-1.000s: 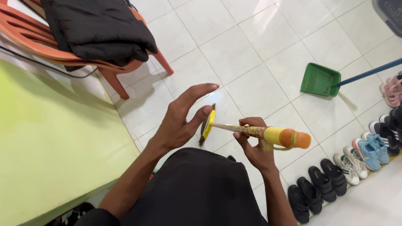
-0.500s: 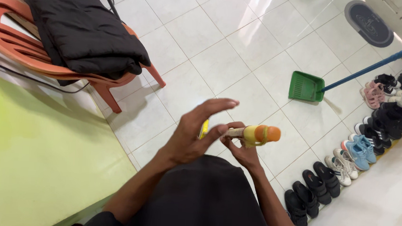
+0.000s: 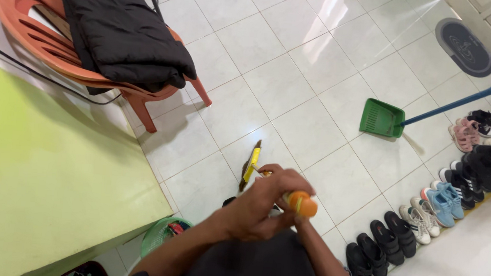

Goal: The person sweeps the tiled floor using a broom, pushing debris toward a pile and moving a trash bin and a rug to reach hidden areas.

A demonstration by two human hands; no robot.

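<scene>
I hold a short broom-like tool above the tiled floor. Its yellow head with dark bristles [image 3: 250, 165] points away from me, and its orange handle end [image 3: 302, 204] points toward me. My left hand [image 3: 254, 209] is wrapped over the patterned stick just beside the orange end. My right hand [image 3: 302, 223] grips the stick from underneath and is mostly hidden by the left hand; only its wrist and forearm show. My dark shirt fills the bottom of the view.
An orange plastic chair [image 3: 26, 27] with a black jacket [image 3: 122, 29] stands at upper left. A lime-green tabletop [image 3: 38, 180] is on the left, with a green basket [image 3: 162, 233] below its corner. A green dustpan [image 3: 381, 118] with a blue handle, a shoe row [image 3: 427, 208] and an oval mat [image 3: 465, 38] lie to the right.
My left hand went from open beside the broom head to closed over the stick. The tool has tilted so its orange end points at me.
</scene>
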